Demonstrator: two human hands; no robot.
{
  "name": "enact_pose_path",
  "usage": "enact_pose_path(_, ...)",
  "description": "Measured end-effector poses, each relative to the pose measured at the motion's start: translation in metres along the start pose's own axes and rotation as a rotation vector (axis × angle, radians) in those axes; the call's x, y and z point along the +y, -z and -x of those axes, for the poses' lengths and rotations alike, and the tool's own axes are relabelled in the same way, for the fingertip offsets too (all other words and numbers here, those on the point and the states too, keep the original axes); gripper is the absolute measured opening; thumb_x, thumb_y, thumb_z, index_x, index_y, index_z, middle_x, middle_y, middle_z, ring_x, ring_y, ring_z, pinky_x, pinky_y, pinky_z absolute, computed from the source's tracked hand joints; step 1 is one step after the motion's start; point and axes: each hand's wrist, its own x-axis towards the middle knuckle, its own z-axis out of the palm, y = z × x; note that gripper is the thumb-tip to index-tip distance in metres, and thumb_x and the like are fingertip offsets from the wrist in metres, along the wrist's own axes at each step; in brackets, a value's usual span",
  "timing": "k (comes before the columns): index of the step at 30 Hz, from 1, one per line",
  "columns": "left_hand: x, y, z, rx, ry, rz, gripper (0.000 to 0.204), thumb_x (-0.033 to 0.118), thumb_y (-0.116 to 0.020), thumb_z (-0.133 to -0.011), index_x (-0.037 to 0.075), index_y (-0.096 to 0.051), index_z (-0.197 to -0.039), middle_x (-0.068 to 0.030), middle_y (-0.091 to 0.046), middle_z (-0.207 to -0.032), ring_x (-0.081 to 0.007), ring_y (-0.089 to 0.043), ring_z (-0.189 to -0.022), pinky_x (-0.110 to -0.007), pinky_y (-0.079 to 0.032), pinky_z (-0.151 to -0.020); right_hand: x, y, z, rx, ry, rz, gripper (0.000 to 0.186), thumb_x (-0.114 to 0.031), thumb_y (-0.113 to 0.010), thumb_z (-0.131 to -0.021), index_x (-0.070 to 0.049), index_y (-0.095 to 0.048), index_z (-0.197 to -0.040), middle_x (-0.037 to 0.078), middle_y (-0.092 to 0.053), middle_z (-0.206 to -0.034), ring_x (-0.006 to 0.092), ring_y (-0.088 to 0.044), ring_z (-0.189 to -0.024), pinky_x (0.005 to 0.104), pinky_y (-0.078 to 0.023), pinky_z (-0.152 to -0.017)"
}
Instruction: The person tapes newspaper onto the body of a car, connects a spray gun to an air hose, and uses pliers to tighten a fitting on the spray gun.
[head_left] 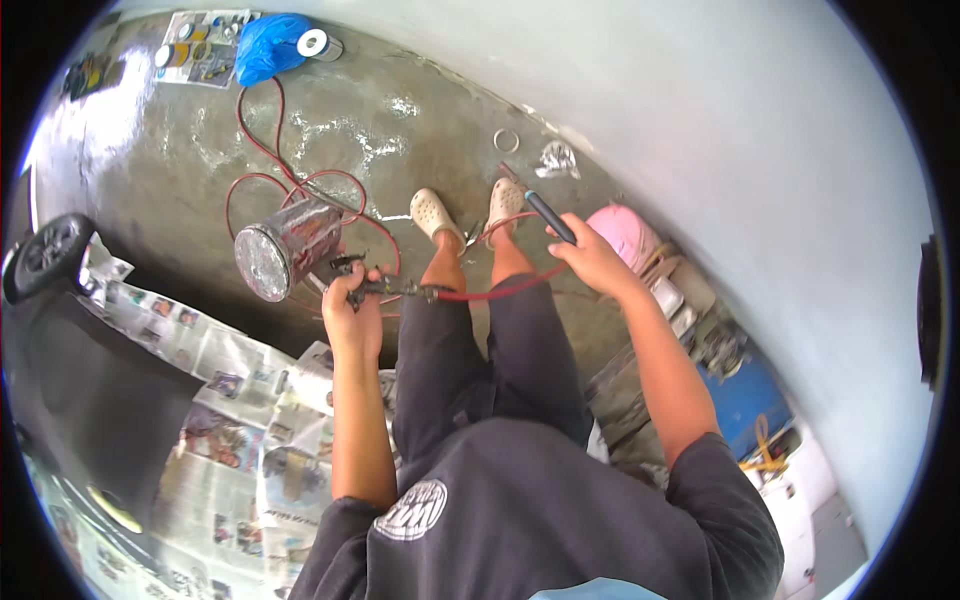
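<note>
My left hand (352, 312) is closed around the handle of a paint spray gun (345, 280), left of my knees. A paint-smeared metal cup (285, 250) is attached to the gun, tilted with its round end toward the left. From the gun's fitting a red air hose (500, 291) runs across my thighs toward my right hand (590, 255). That hand grips a slim hand tool (548, 214) with a dark handle, a light blue collar and a narrow brownish tip pointing up and left. Its exact kind is unclear.
A car (110, 400) partly covered with newspaper (265, 440) stands at the left. Coiled hose (235, 195) lies on the wet floor. A blue plastic bag (270, 48) and a can (318, 45) are at the far side. A wall (760, 150) and a pink bundle (622, 238) are at right.
</note>
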Motion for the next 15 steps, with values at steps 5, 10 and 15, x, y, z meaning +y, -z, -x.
enact_pose_path(5,-0.046,0.015,-0.043,0.06,-0.028,0.165,0.057,0.006,-0.055,-0.077,0.003,-0.047,-0.134,-0.0143,-0.062,-0.105,-0.0221,-0.054,-0.086,-0.052,-0.042,-0.105,0.089,-0.029,-0.209,0.014,-0.219,0.342,0.057,-0.031,-0.065,-0.088,-0.004,-0.052,-0.137,0.028,-0.058,-0.126,0.0425,-0.057,-0.118,0.0472,-0.047,-0.097)
enact_pose_path(10,-0.1,0.059,-0.085,-0.004,-0.058,0.455,0.052,0.015,-0.058,-0.082,0.001,-0.051,-0.132,-0.01,-0.062,-0.095,-0.0243,-0.057,-0.092,-0.054,-0.038,-0.108,0.116,-0.063,-0.329,0.166,-0.176,0.79,0.055,-0.042,-0.062,-0.092,-0.012,-0.053,-0.137,0.026,-0.053,-0.132,0.0435,-0.054,-0.123,0.0521,-0.044,-0.103)
enact_pose_path(15,-0.136,0.078,-0.118,-0.054,-0.064,0.59,0.05,0.019,-0.058,-0.086,-0.001,-0.051,-0.132,-0.0051,-0.054,-0.092,-0.0192,-0.055,-0.084,-0.048,-0.039,-0.102,0.114,-0.05,-0.372,0.579,0.199,1.222,0.052,-0.048,-0.065,-0.09,-0.01,-0.061,-0.125,0.025,-0.055,-0.127,0.0402,-0.055,-0.117,0.0502,-0.045,-0.1)
